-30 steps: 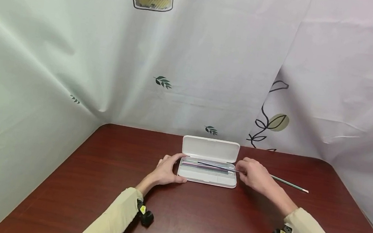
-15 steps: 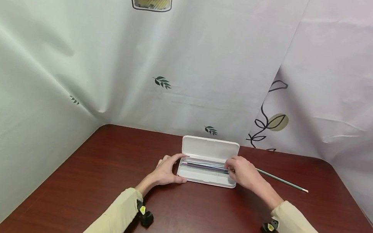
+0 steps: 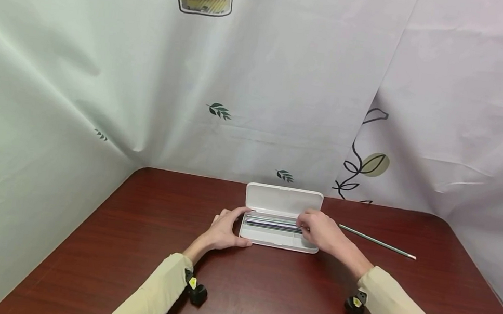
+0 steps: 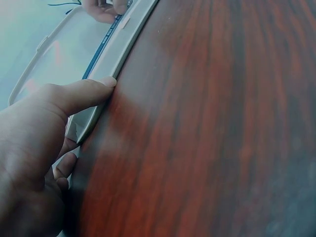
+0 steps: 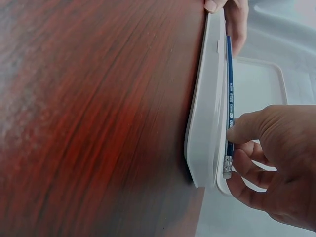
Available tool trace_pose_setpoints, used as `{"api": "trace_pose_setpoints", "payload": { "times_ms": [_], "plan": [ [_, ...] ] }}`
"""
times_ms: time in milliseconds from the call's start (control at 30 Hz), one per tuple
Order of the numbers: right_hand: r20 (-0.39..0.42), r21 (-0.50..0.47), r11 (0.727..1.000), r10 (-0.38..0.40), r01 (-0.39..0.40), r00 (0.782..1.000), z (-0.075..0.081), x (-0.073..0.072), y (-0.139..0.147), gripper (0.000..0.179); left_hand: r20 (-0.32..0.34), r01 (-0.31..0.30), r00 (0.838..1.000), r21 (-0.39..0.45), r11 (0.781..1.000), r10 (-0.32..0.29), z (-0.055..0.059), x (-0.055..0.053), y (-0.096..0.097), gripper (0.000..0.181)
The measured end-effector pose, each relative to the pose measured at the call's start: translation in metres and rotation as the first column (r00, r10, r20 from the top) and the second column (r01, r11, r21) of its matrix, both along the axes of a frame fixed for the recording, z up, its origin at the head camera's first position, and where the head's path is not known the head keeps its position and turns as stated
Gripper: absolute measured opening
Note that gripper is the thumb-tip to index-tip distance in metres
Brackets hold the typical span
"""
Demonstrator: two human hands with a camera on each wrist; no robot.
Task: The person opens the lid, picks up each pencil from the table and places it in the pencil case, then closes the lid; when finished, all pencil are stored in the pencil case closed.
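Observation:
A white pencil case (image 3: 264, 243) lies with its lid (image 3: 281, 199) raised toward the back of the table. My left hand (image 3: 221, 231) grips the case's left end, thumb on the front edge and fingers behind. Several pencils (image 3: 269, 223) lie lengthwise in the case's rear compartment. Over its right part, my right hand (image 3: 323, 233) pinches a dark blue pencil (image 5: 230, 89) near its white eraser end. That pencil runs along the case, its far end toward the left hand. A smaller compartment (image 3: 304, 243) is at the front right.
A green pencil (image 3: 377, 241) with a white end lies on the reddish-brown table (image 3: 258, 294), to the right of the case. Behind the table hangs a pale printed curtain (image 3: 280, 77). More curtain hangs along both sides.
My right hand has moved left over the case, bringing the blue pencil from a slant to lie along the other pencils. More of the green pencil shows. The left hand has stayed put.

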State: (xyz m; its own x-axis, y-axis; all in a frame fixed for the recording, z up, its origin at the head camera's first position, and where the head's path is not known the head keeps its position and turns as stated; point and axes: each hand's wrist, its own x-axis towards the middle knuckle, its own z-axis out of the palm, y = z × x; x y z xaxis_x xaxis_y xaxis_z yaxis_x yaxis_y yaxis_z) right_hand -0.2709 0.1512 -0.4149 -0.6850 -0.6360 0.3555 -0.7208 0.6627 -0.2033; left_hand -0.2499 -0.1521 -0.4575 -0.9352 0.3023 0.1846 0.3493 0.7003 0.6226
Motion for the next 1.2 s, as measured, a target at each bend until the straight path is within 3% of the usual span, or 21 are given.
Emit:
{"api": "trace_pose_setpoints", "payload": {
  "times_ms": [767, 933, 1200],
  "plan": [
    [0.027, 0.007, 0.999, -0.038, 0.037, 0.999, 0.001, 0.002, 0.0, 0.015, 0.006, -0.005, 1.0, 0.007, 1.0, 0.005, -0.001, 0.0, 0.001, 0.087],
    [0.02, -0.043, 0.996, -0.082, 0.082, 0.996, 0.003, 0.002, 0.019, 0.01, 0.018, -0.003, 1.0, 0.012, 1.0, 0.003, -0.001, 0.0, 0.001, 0.088],
    [-0.018, -0.137, 0.979, -0.155, 0.151, 0.988, 0.001, 0.004, 0.071, 0.013, 0.003, -0.005, 1.0, -0.001, 1.0, 0.005, -0.001, -0.002, 0.0, 0.088]
  ]
}}
